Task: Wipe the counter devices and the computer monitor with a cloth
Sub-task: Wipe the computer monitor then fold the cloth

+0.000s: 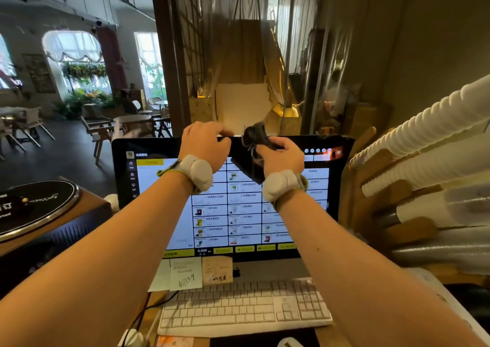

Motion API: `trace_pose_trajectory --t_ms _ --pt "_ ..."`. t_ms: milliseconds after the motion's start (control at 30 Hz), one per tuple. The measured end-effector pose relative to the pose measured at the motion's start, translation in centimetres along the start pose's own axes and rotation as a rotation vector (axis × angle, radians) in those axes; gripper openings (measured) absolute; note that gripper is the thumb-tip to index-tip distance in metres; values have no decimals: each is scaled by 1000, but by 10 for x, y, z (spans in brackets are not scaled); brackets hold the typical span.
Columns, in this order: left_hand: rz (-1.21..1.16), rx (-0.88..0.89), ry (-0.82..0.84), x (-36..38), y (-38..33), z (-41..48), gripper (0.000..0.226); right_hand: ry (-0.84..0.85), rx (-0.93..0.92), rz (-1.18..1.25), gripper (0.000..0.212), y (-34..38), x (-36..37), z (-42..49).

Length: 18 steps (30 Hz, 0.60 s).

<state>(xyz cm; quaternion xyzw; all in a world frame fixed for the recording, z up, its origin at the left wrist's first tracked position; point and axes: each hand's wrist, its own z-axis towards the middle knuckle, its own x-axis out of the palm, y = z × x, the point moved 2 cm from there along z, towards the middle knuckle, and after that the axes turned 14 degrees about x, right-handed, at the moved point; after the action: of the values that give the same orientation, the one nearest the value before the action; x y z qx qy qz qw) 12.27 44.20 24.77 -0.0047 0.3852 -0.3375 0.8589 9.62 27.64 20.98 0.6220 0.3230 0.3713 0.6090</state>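
The computer monitor stands in front of me, its screen lit with an ordering menu. My left hand grips the top edge of the monitor, fingers curled over it. My right hand holds a dark grey cloth bunched up at the monitor's top bezel, just right of the left hand; part of the cloth hangs down over the screen. Both wrists wear pale grey bands. A white keyboard lies below the monitor.
Sticky notes hang on the monitor's lower edge. A round black-topped device sits on a wooden box at left. Stacks of white paper cups lie on a rack at right. A black cable runs left of the keyboard.
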Motion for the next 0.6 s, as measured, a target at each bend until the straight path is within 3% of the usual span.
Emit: trace_pose_trajectory --t_ms 100,233,333,433,600 --pt "-16 -12 -8 10 -10 6 28 -12 62 -59 17 -23 -12 -4" --pt "-34 -17 -14 21 -19 10 26 84 362 -86 16 -114 -38 -35" --pt "-29 -20 -15 28 -27 11 26 78 443 -195 20 -157 -53 -43" --pt "-18 -17 -20 32 -32 13 27 87 391 -154 19 -134 -54 -25" --pt "24 -19 2 40 -45 18 31 84 148 -2 18 -31 -44 29"
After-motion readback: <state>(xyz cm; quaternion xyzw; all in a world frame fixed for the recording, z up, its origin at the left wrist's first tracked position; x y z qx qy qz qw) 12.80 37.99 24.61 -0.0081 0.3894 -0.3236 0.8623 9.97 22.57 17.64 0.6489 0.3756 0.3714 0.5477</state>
